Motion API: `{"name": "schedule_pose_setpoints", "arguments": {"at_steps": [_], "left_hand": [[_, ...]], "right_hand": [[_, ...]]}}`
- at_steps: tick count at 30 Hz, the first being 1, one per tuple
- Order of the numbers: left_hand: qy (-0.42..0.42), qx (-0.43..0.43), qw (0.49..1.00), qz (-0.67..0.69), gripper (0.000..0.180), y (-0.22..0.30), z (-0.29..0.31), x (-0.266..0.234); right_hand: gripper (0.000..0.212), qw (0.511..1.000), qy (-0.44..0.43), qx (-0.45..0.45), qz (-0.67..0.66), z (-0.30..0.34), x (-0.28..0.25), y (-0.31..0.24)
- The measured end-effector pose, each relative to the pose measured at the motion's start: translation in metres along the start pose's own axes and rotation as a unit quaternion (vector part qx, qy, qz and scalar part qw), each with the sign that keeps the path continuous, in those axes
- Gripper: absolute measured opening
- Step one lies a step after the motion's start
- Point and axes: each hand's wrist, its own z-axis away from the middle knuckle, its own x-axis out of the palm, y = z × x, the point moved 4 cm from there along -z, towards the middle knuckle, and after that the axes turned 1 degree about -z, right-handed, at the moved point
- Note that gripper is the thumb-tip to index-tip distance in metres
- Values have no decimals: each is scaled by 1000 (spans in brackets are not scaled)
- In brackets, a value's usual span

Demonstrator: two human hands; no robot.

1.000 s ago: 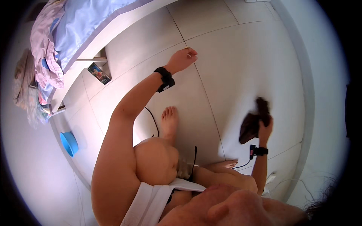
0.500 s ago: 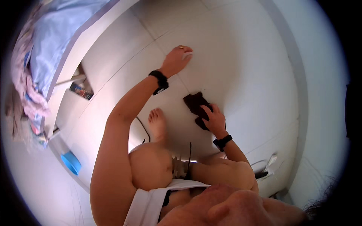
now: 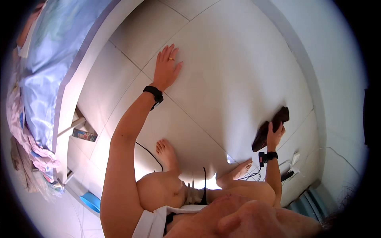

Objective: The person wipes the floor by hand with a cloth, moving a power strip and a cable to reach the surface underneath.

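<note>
My left hand (image 3: 166,67) is over the pale tiled floor with its fingers spread and nothing in it. A ring is on one finger and a black band is around the wrist. Off to the right, my right hand (image 3: 275,134) grips a dark brown cloth (image 3: 262,137), bunched so that it sticks out on both sides of the fingers. Whether the cloth touches the floor, I cannot tell. Between my arms are my bent knees and bare feet (image 3: 167,154).
At the left stands a bed with a blue sheet (image 3: 47,85) and a pink cloth (image 3: 29,139) hanging over. A small printed box (image 3: 84,135) and a blue basin (image 3: 90,202) lie near it. Cables and a white plug (image 3: 295,158) are by the right wall (image 3: 333,79).
My right hand has moved right with the brown cloth. My left hand has shifted left and its fingers have spread; the whitish bit at its fingertips no longer shows. The view has turned slightly.
</note>
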Motion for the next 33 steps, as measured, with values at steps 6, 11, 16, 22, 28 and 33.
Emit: {"name": "schedule_pose_setpoints", "arguments": {"at_steps": [6, 11, 16, 22, 28, 33], "left_hand": [[-82, 71, 993, -40, 59, 22, -8, 17], [-128, 101, 983, -88, 65, 20, 0, 32], [-144, 106, 979, -97, 65, 17, -4, 31], [-165, 119, 975, -95, 68, 33, -2, 48], [-173, 114, 973, -98, 69, 35, 4, 48], [-161, 117, 973, -116, 68, 29, 17, 55]], "right_hand": [[62, 931, -221, -273, -105, 107, 32, -163], [60, 924, -258, -267, -94, 99, 28, -171], [57, 983, -124, -77, -114, 77, 9, -83], [51, 989, 25, 141, -35, 98, -11, 56], [52, 977, -161, 16, -139, 128, 17, -79], [46, 919, -245, -290, -103, 167, 59, -178]]}}
